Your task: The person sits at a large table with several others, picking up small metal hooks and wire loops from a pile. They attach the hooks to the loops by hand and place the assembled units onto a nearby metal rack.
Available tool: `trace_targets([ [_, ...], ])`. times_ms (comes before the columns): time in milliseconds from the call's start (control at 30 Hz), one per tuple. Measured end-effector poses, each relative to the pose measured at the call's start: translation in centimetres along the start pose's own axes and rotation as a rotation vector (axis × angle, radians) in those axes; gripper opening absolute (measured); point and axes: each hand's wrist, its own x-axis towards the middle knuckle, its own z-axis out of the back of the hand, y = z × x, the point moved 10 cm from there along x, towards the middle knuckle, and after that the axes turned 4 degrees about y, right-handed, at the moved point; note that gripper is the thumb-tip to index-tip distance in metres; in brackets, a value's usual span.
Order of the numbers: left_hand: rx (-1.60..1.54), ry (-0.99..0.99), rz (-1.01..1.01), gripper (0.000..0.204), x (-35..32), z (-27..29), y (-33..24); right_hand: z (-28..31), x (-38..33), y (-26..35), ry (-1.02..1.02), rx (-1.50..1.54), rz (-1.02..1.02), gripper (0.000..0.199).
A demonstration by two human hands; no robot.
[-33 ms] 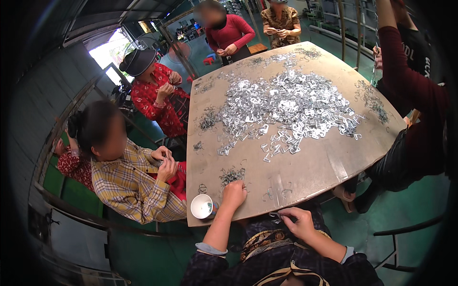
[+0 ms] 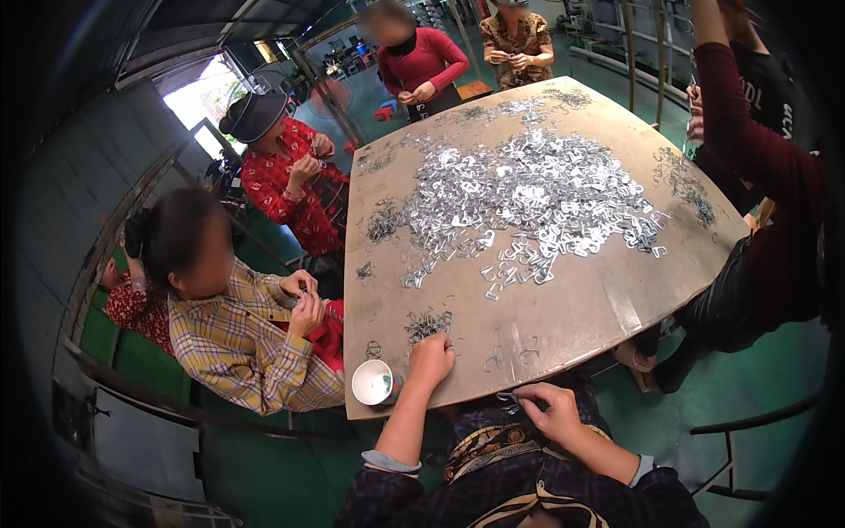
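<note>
My left hand point(image 2: 432, 359) rests on the table at the near edge of a small heap of thin dark wire clips point(image 2: 428, 326). Its fingers are curled and closed, and whatever they pinch is hidden beneath them. Just off the table's near edge, above my lap, my right hand point(image 2: 553, 414) pinches a small silver metal buckle point(image 2: 508, 404) between thumb and fingers. A broad pile of shiny flat metal buckles point(image 2: 537, 198) covers the middle of the table point(image 2: 572, 326). Between my two hands a few loose wire clips point(image 2: 495, 359) lie near the edge.
A white paper cup point(image 2: 372, 382) stands at the near left corner, beside my left forearm. More wire clips point(image 2: 385, 220) lie along the left side and others point(image 2: 695, 198) on the right. Several people work around the table; a person in a plaid shirt point(image 2: 255, 334) sits close on the left.
</note>
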Motion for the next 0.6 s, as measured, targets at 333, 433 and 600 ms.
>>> trace_targets([
  [333, -0.464, -0.022, 0.098, 0.015, -2.2, -0.6, 0.0, -0.1, 0.2, -0.3, 0.007, 0.012, 0.031, 0.018],
  [433, -0.515, -0.039, 0.128, 0.013, -2.9, -1.0, -0.2, -0.1, 0.2, -0.5, 0.0, 0.011, 0.025, 0.018],
  [600, -0.461, -0.077, 0.078, 0.012, -4.1, -1.8, -0.5, 0.0, -0.5, -0.8, 0.003, 0.018, 0.018, 0.018],
])
